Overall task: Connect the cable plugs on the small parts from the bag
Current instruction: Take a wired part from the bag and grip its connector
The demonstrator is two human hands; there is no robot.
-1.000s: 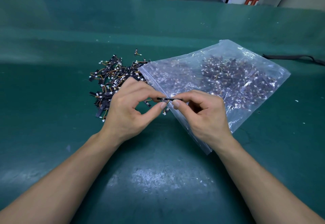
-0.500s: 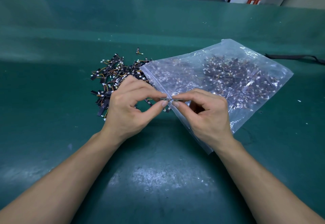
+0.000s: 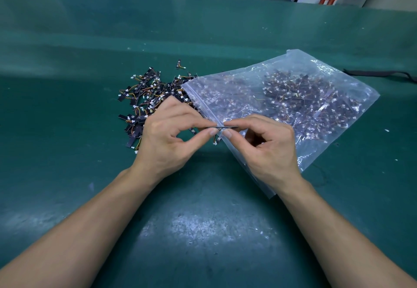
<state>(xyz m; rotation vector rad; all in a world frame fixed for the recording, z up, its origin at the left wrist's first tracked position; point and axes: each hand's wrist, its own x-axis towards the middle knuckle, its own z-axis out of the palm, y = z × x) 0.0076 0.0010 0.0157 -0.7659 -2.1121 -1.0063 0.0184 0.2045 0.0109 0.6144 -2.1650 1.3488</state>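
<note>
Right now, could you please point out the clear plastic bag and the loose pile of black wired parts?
clear plastic bag [image 3: 302,66]: head view, bare far corner.
loose pile of black wired parts [image 3: 147,94]: head view, middle of pile.

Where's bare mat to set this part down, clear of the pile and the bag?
Bare mat: left of the loose pile, on the near side between the forearms, and beyond pile and bag. Crowded: the middle, where left hand, right hand, pile and bag mouth meet.
</note>
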